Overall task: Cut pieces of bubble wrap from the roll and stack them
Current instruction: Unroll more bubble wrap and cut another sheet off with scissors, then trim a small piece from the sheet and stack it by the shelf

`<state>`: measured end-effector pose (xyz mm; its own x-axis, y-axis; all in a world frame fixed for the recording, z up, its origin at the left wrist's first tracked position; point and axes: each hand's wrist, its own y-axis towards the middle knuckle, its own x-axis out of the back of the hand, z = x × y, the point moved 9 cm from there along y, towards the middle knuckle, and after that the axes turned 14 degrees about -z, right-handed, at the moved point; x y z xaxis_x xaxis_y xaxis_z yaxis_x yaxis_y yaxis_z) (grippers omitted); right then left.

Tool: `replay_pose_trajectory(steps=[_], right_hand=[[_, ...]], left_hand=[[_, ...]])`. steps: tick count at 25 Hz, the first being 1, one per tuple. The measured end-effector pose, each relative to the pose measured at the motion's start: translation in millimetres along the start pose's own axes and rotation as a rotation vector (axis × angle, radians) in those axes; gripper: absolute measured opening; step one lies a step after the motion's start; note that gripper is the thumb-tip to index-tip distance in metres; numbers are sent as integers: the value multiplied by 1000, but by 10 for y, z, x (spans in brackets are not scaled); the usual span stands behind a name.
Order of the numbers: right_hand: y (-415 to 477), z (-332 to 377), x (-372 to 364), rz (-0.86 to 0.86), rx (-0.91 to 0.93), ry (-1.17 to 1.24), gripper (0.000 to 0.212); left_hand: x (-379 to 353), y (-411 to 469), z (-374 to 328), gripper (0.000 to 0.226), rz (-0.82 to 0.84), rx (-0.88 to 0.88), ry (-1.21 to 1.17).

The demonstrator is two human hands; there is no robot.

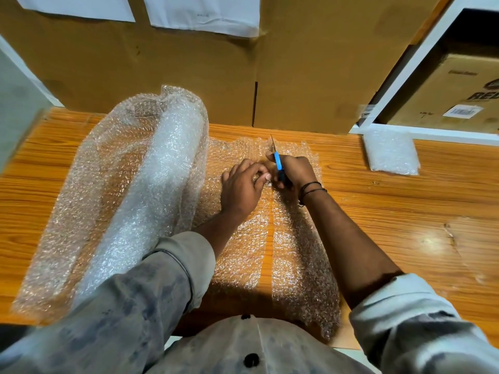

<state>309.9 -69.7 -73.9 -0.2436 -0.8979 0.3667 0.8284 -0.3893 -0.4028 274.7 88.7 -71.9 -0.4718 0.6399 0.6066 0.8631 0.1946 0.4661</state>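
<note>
A loose roll of clear bubble wrap (151, 184) lies on the left of the wooden table (405, 211), its free sheet (237, 247) spread flat toward the right. A straight cut runs up the sheet from the near edge, leaving a strip (302, 252) on the right. My right hand (294, 171) grips blue-handled scissors (277, 160), blades pointing away near the sheet's far edge. Beside the scissors, my left hand (240, 187) pinches the sheet just left of the cut line. A stack of cut pieces (391, 152) sits at the far right.
Large cardboard boxes (189, 76) stand against the table's far edge, with white papers (205, 12) taped on them. A white shelf frame (405, 76) at the right holds another carton (453, 98). A grey panel (16, 109) stands at the left.
</note>
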Motion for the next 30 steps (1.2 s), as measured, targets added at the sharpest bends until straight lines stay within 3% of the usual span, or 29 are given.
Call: replay_pose_trajectory(steps=[5,12,14,17,20,25,30], right_hand=[[217,132,41,-36,11,-61,26],[83,241,223,-13,73,52,27],[-84,109,317,-49,166,-46,7],[-359,-101,482,-154,353,-212,18],[-512,-252,682,-275,495,-340,21],[-679,-352,1246,-452,579,-555,20],[-708,-514,1692,-522,472,-940,23]], left_hand=[[7,-6,-16,7,-7,-20,-4],[-26,4,35,9,-10,-12,73],[15,13,22,12,-34,-26,83],[33,-43,-217,14,-49,-254,134],[-43,-178,-402,19,39,-461,140],[-187,-217,-416,37,222,-516,238],[-205,-175,-391,40,243,-452,305]])
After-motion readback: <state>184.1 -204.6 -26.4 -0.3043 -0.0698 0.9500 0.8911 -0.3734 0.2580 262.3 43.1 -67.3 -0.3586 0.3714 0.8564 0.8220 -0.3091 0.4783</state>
